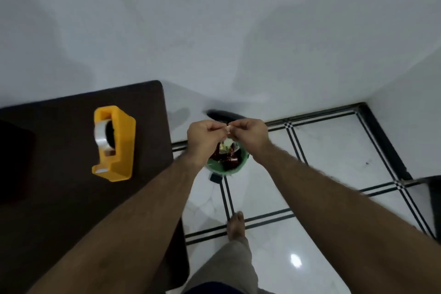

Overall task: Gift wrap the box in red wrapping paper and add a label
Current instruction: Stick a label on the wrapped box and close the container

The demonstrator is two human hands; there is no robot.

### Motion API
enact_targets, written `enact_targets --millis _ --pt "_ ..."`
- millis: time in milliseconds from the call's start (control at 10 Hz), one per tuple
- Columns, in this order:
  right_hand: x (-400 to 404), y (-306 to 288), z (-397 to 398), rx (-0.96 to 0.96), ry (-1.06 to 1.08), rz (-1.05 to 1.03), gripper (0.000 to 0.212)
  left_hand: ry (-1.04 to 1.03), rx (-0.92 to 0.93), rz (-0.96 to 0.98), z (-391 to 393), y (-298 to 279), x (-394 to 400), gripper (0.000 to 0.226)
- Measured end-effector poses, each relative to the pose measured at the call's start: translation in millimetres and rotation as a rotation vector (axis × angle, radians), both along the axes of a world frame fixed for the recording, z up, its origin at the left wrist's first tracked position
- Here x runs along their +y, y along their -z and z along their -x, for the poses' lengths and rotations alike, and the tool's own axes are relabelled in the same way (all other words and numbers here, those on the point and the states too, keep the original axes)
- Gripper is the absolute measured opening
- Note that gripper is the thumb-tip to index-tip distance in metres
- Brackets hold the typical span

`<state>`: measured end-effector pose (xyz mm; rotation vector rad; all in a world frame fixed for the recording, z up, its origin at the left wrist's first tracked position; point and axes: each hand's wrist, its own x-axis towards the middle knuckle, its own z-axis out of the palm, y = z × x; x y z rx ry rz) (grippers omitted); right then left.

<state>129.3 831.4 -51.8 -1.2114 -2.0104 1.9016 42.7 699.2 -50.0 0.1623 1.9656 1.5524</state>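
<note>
Both hands out over green bin (226, 166) on floor, probably so scrap drops straight in. Left hand (207, 139) and right hand (250, 135) pinch small pale scrap (228, 129) between fingertips, maybe label backing. Yellow tape dispenser (114, 143) parked on dark table (59, 198), handy. Box not in view; red paper bits in bin.

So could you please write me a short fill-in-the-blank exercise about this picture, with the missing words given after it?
1. The yellow plastic tape dispenser stands on the dark brown ____.
2. Both hands, left hand and right hand, pinch a small pale scrap above the round ____ bin on the floor.
3. The scraps of paper inside the bin are mostly ____.
4. The person's bare ____ rests on the white tiled floor.

Missing words: table; green; red; foot
</note>
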Motion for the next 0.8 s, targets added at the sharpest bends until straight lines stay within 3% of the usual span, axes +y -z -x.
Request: enact_targets --millis 200,300,500,600,800 --pt "54 117 2 -0.410 -0.331 -0.425 0.028 -0.031 0.143 0.391 12 131 46 0.017" --pt "68 166 8 -0.511 -0.402 -0.462 0.031 0.005 0.140 0.498 23 184 72 0.010" --pt "73 233 28 -0.577 -0.502 -0.494 0.037 0.019 0.050 0.527 41 261 105 0.018" --pt "72 248 28 -0.573 -0.526 -0.505 0.050 0.160 0.020 0.596 41 291 104 0.015" --pt "65 243 8 -0.480 -0.414 -0.446 0.049 0.234 0.003 0.702 25 275 81 0.025"
